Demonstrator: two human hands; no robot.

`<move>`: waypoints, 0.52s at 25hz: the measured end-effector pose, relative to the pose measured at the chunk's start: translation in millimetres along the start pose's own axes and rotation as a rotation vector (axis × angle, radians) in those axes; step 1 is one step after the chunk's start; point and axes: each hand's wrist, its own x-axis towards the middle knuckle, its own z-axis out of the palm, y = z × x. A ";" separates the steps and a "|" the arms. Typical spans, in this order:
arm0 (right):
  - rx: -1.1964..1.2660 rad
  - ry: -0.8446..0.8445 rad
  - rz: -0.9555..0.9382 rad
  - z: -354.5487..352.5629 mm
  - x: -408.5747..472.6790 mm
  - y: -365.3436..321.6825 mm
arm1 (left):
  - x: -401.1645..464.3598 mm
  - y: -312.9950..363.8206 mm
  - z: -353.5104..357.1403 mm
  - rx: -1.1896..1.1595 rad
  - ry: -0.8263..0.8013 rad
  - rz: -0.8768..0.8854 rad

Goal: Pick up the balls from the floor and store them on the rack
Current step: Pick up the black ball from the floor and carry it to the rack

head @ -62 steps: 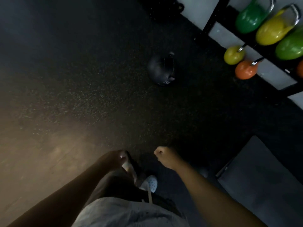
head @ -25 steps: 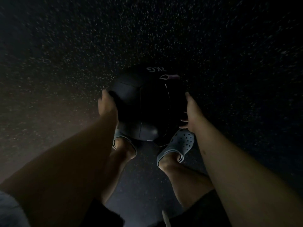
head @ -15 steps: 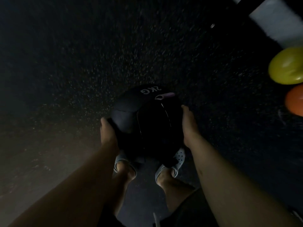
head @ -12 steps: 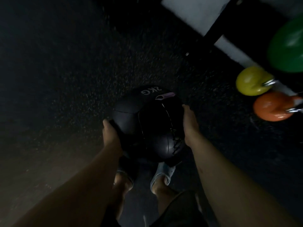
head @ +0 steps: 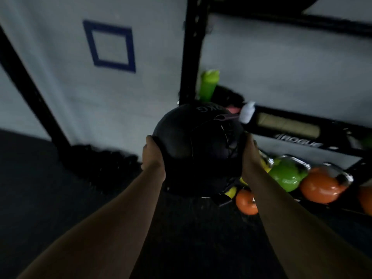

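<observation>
Both arms are out in front, and the black medicine ball (head: 198,150) is up off the floor, clamped between the palms. The left hand (head: 153,156) presses flat on its left side, the right hand (head: 248,156) on its right, fingers wrapped round it. It's held in front of the black rack (head: 191,47), whose low shelf has green (head: 285,175) and orange kettlebells (head: 320,187) sitting just right of the ball.
</observation>
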 end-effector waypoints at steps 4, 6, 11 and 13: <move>0.105 0.121 -0.139 -67.6 -10.8 -125.3 | -82.5 78.1 96.2 -0.088 -0.118 0.217; 0.159 0.165 -0.213 -110.9 -16.2 -179.7 | -125.8 103.0 144.0 -0.123 -0.208 0.284; 0.232 0.209 -0.414 -212.6 -16.5 -289.3 | -224.3 140.1 253.0 -0.168 -0.345 0.428; 0.253 0.246 -0.451 -242.2 -16.6 -313.3 | -250.7 143.6 285.7 -0.189 -0.397 0.461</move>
